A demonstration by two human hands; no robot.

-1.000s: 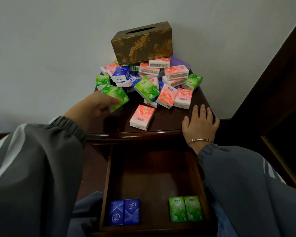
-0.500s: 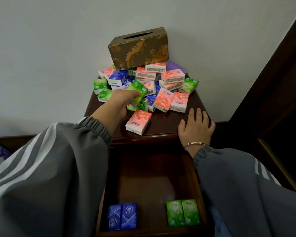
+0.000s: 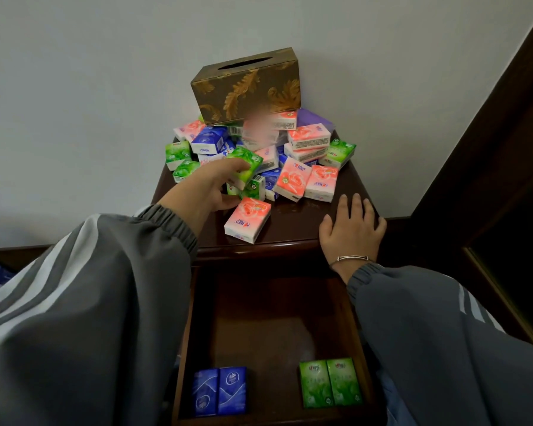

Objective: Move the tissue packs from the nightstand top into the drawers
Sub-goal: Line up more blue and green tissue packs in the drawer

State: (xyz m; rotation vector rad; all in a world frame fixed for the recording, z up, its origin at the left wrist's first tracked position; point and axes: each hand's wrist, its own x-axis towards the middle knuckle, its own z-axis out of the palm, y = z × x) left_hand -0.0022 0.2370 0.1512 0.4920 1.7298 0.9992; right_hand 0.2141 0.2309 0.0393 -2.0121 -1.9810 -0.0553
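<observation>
While the left hand [image 3: 210, 189] reaches over the nightstand top [image 3: 293, 232], its fingers and thumb curl round a green tissue pack [image 3: 248, 164] at the near-left side of the pile [image 3: 305, 155]. The pack is tilted, and I cannot tell whether it is clear of the packs beneath it. Pink, blue and green packs are heaped loosely against a brown-and-gold tissue box [image 3: 246, 87] at the back.

Pulling the held pack away could drag its neighbours loose and send them sliding off the edge. The wrist could also knock the lone pink pack [image 3: 248, 219] that lies just beside it, near the front edge.

Below, the open drawer [image 3: 274, 318] holds two blue packs [image 3: 219, 391] side by side at its front left and two green packs [image 3: 331, 383] at its front right. The right hand [image 3: 353, 232] rests flat, fingers straight, on the top's front right corner and holds nothing.
</observation>
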